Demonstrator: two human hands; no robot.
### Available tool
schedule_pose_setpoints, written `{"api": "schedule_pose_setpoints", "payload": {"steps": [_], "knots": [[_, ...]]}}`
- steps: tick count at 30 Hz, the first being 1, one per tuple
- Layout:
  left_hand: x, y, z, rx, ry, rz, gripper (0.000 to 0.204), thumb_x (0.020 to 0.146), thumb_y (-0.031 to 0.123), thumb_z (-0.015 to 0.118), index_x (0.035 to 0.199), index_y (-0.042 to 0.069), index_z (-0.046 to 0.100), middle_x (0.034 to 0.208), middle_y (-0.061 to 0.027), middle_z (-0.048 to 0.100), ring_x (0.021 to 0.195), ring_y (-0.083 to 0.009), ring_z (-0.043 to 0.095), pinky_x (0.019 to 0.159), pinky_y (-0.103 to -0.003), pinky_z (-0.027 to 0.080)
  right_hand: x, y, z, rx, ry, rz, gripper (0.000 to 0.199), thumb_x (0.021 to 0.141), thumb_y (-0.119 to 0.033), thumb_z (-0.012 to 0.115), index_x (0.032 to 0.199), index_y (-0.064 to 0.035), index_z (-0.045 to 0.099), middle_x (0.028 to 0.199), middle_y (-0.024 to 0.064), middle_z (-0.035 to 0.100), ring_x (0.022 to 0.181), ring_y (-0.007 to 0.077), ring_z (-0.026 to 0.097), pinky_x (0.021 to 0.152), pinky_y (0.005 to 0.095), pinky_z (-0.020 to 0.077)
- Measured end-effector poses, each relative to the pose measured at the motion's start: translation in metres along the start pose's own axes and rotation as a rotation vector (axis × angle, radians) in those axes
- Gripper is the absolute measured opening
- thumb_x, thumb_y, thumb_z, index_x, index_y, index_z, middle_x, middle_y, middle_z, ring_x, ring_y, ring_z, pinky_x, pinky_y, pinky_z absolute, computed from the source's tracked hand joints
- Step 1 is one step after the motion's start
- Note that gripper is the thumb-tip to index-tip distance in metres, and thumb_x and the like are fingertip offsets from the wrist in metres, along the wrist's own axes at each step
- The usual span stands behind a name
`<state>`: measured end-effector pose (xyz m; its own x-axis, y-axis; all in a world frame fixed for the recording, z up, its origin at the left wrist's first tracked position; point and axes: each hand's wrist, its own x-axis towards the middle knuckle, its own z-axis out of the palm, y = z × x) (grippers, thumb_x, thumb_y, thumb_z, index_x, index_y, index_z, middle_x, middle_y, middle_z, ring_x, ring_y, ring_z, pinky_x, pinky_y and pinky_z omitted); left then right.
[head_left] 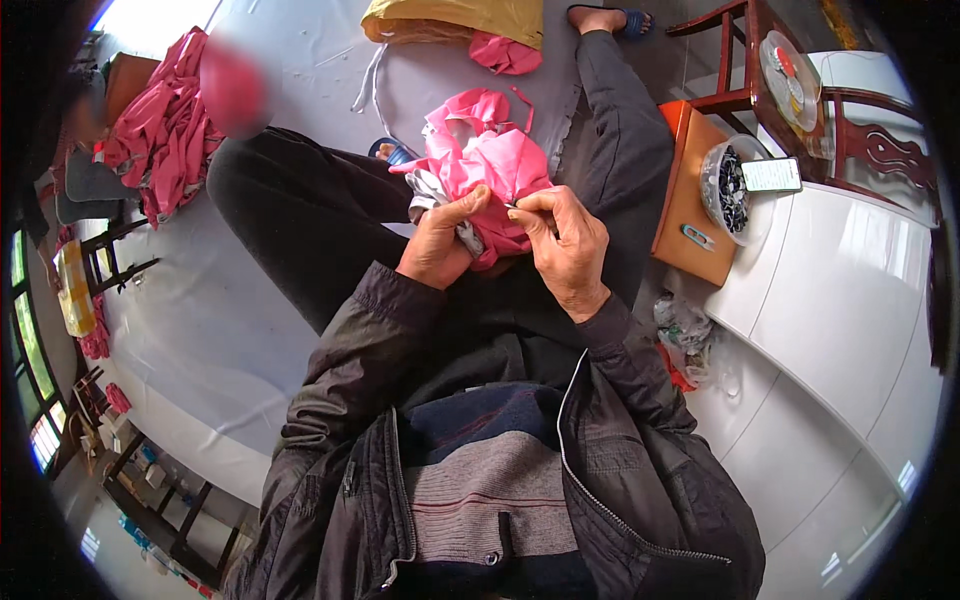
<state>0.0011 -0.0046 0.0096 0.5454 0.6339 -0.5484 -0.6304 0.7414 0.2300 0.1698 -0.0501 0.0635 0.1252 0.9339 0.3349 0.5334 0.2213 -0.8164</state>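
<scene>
A bunched pink garment (495,160) with a grey-white trim rests on my lap, over my dark trousers. My left hand (440,240) grips its near edge, thumb pressed on the pale trim. My right hand (568,245) pinches the pink cloth right beside it, fingers bent; whether it holds a needle I cannot tell. Both hands touch each other over the cloth.
A heap of pink garments (160,130) lies at the left. An orange stool (690,200) with a small blue clip stands at my right. A bowl of small dark pieces (728,190), a phone (772,174) and a white table (850,290) are beyond. A yellow bag (455,20) lies ahead.
</scene>
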Motion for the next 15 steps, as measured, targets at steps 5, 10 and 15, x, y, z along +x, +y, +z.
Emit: {"api": "schedule_pose_setpoints", "payload": {"steps": [5, 10, 15], "knots": [[0.002, -0.001, -0.005, 0.033, -0.040, 0.016, 0.017, 0.096, 0.012, 0.069, 0.111, 0.005, 0.067, 0.110, -0.0034, 0.071, 0.104, -0.0164, 0.067, 0.099, -0.036, 0.052, 0.001, 0.002, -0.001, -0.027, -0.011, -0.029, 0.017, 0.086, -0.009, 0.077, 0.092, -0.0048, 0.061, 0.083, 0.0077, 0.065, 0.073, 0.0264, 0.067, 0.062, 0.0350, 0.0528], [-0.002, 0.000, 0.003, 0.055, -0.073, 0.012, 0.017, 0.097, 0.013, 0.067, 0.112, 0.005, 0.067, 0.111, -0.0032, 0.071, 0.105, -0.0167, 0.067, 0.099, -0.037, 0.052, -0.001, 0.002, -0.001, -0.033, -0.025, -0.026, 0.017, 0.087, -0.008, 0.076, 0.092, -0.0052, 0.060, 0.082, 0.0075, 0.064, 0.072, 0.0271, 0.066, 0.062, 0.0360, 0.0526], [0.000, -0.001, -0.007, 0.062, -0.073, -0.006, 0.017, 0.097, 0.013, 0.067, 0.112, 0.005, 0.067, 0.110, -0.0030, 0.071, 0.104, -0.0159, 0.066, 0.098, -0.036, 0.052, 0.000, 0.000, -0.001, -0.063, -0.032, -0.076, 0.017, 0.086, -0.008, 0.076, 0.091, -0.0050, 0.060, 0.082, 0.0074, 0.064, 0.072, 0.0275, 0.066, 0.062, 0.0362, 0.0525]]}}
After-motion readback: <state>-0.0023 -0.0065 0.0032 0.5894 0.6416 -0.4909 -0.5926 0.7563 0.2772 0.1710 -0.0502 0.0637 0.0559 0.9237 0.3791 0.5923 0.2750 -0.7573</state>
